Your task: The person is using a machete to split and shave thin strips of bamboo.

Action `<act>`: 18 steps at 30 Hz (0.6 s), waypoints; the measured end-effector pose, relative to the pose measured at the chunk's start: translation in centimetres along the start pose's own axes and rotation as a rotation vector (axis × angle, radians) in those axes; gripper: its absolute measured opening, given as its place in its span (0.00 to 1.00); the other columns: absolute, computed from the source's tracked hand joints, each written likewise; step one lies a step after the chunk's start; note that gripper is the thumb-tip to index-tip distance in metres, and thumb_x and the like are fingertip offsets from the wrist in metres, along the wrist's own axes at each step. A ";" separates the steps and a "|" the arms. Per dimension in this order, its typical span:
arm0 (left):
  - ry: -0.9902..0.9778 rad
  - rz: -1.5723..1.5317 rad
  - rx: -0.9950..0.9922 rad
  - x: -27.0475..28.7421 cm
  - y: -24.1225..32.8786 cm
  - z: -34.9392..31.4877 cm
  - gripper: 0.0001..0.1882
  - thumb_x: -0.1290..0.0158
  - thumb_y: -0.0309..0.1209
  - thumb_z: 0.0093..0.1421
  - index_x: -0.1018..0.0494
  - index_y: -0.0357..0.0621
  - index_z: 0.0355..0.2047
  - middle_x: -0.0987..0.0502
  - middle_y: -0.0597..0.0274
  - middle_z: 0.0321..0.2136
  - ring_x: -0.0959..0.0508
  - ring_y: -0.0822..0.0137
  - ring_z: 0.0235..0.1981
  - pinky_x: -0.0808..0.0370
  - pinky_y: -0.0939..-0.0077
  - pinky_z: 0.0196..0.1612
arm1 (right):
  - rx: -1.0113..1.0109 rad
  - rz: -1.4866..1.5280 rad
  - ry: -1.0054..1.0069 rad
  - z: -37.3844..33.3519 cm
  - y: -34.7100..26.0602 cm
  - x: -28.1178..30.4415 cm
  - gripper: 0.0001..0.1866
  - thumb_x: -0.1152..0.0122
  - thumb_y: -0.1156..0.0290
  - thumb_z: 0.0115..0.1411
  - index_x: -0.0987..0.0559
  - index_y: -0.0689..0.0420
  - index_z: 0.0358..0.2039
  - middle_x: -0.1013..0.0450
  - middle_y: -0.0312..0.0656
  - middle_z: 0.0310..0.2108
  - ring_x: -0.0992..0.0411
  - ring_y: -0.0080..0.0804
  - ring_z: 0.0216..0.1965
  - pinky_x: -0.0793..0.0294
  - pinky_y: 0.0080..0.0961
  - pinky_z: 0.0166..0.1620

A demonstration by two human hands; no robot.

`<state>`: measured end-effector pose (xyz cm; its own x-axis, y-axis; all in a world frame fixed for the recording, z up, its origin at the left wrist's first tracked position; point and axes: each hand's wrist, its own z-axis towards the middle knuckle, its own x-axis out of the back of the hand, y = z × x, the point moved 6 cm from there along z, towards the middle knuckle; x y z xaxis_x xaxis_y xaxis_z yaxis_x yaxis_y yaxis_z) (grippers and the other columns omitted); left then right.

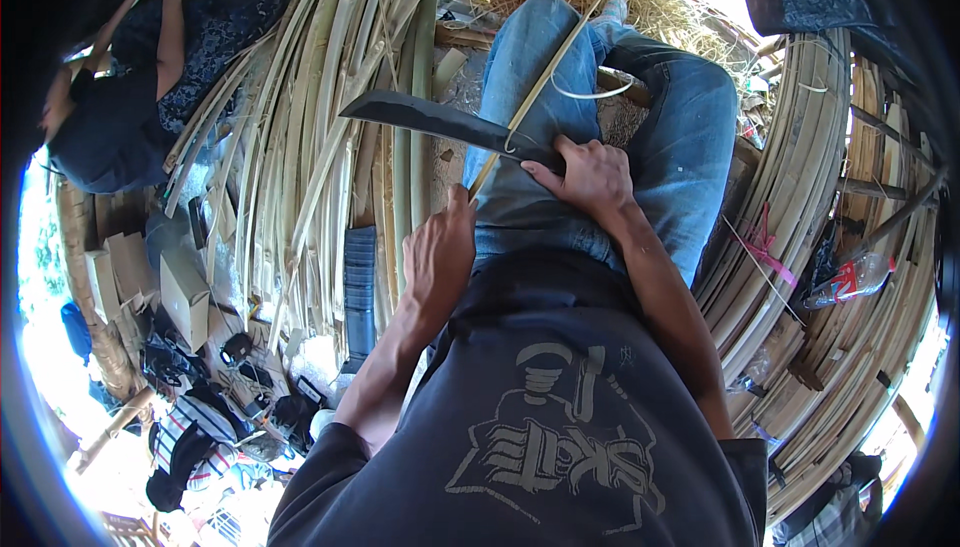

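My right hand [592,182] is closed round the handle end of a machete [428,115], its dark wide blade pointing left across my thigh. Pinched in my left hand [437,255] is a long thin bamboo strip [548,72]. From my fingers the strip slants up and away over my jeans [530,42], crossing the blade near the handle. A pale curled shaving [592,95] hangs from the strip beyond the blade, and a smaller loop shows right at the blade. The lower end of the strip is hidden by my left hand.
Long split bamboo lengths [320,97] lie close on my left; a curved bundle [785,207] runs along my right, with pink ribbon [768,245] and a plastic bottle [850,280]. Straw [660,7] lies ahead. Another person [125,127] sits at far left, above cardboard boxes [184,299].
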<state>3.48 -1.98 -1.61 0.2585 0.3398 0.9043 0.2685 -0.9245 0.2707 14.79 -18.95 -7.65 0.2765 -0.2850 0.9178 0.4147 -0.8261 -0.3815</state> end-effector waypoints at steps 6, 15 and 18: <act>-0.142 -0.035 0.138 1.9 -2.1 -5.2 0.10 0.58 0.37 0.72 0.36 0.43 0.42 0.25 0.43 0.18 0.22 0.39 0.22 0.29 0.43 0.26 | -0.209 0.118 0.090 1.3 2.7 0.0 0.37 0.48 0.31 0.58 0.17 0.57 0.33 0.22 0.58 0.26 0.20 0.56 0.32 0.20 0.46 0.39; -0.037 -0.097 0.105 1.1 -2.7 -4.7 0.11 0.57 0.37 0.71 0.36 0.42 0.38 0.26 0.40 0.19 0.24 0.37 0.23 0.30 0.42 0.27 | -0.107 0.224 0.153 1.7 2.5 0.3 0.34 0.48 0.34 0.60 0.17 0.57 0.31 0.22 0.57 0.23 0.21 0.55 0.30 0.20 0.47 0.38; -0.050 -0.134 0.115 0.5 -3.3 -4.5 0.11 0.56 0.37 0.71 0.35 0.41 0.38 0.26 0.40 0.18 0.24 0.36 0.22 0.31 0.43 0.26 | -0.118 0.303 0.057 2.0 3.1 0.3 0.34 0.48 0.36 0.62 0.16 0.59 0.29 0.22 0.57 0.25 0.21 0.55 0.33 0.22 0.46 0.42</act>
<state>-1.48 0.50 -0.59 0.2583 0.4690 0.8446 0.4071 -0.8457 0.3451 17.94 -20.61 -8.75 0.3216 -0.5503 0.7705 0.2167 -0.7494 -0.6257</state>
